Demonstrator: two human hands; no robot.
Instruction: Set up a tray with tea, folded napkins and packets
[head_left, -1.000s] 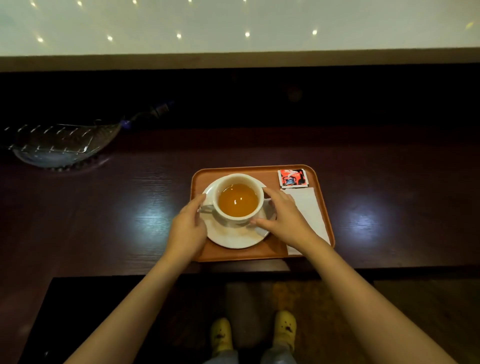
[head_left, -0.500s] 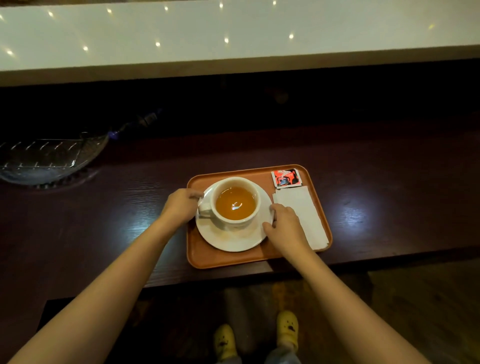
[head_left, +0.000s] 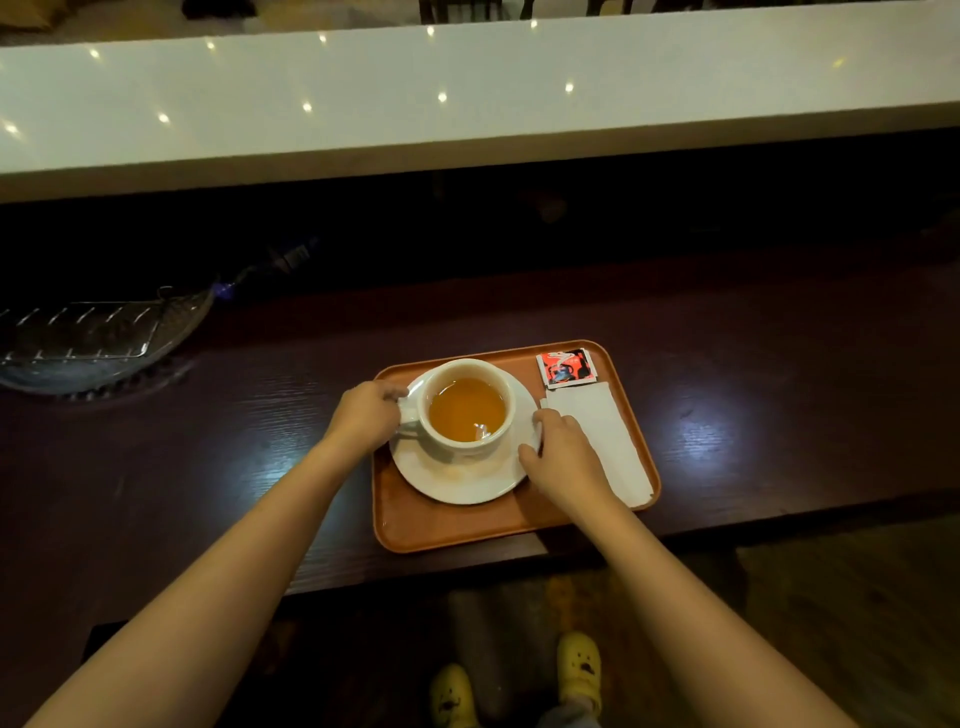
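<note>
We've slid L hand (head_left: 366, 418) to cup (head_left: 467, 408) handle at 9 o'clock, fingers curled on it; R hand (head_left: 563, 454) pinches saucer (head_left: 462, 480) rim, 3 o'clock. Tray (head_left: 441, 535) nearly set.

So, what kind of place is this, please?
Probably a café or hotel service counter: a raised white bar top runs behind a dark wooden counter, and tea sits served on an orange tray with a napkin.
</note>
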